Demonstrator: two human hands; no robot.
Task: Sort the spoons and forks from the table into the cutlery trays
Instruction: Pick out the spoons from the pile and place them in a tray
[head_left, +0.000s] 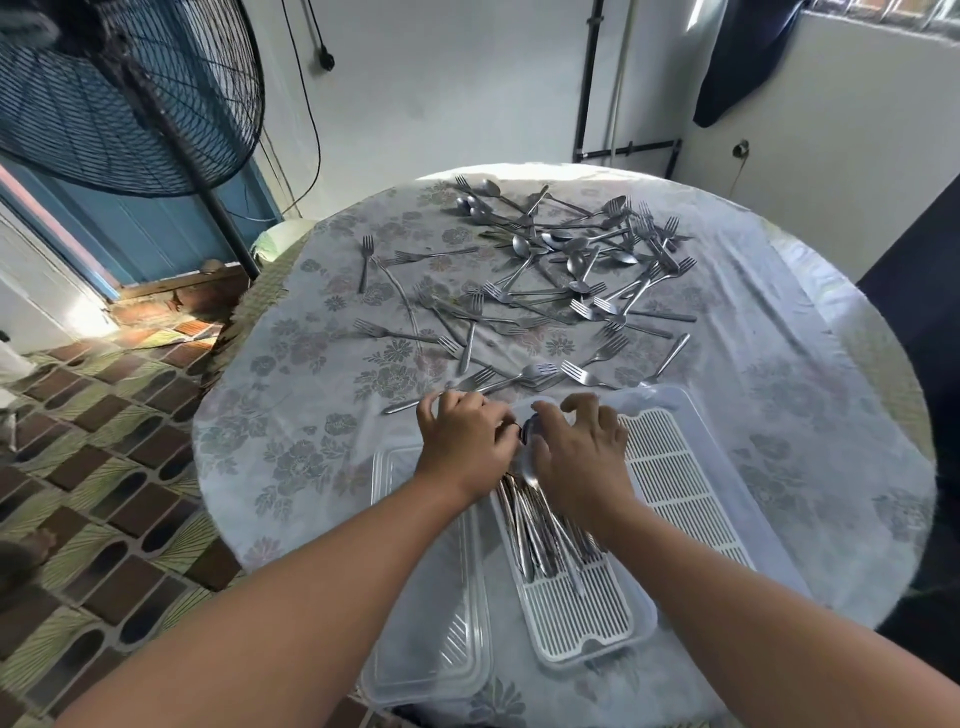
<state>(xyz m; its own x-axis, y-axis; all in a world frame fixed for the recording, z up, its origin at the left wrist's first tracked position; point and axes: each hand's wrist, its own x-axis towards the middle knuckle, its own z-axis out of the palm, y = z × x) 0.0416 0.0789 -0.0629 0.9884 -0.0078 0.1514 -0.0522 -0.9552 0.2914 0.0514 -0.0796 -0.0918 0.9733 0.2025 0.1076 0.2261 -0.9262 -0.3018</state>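
Steel spoons (540, 514), stiff and slippery, are bunching in the middle tray (582, 618); your left hand (465, 441) and right hand (582, 447) are curling over their bowls, grip hidden, so I would judge the necks the surest hold.

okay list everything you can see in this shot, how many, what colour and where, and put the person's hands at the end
Loose forks and spoons: dozens, too tangled to count, silver, scattered over the far half of the table.
Spoons in the tray: a bundle, silver, in the middle tray under the hands.
Cutlery trays: two side by side, white slotted; right one bare.
Lid: one, clear plastic, left of the trays.
Tablecloth: one, pale floral, covering the round table.
Standing fan: one, black, far left.
Dark cloth: one, hanging top right.
Left hand: fingers curled at the spoon heads.
Right hand: likewise, beside it.
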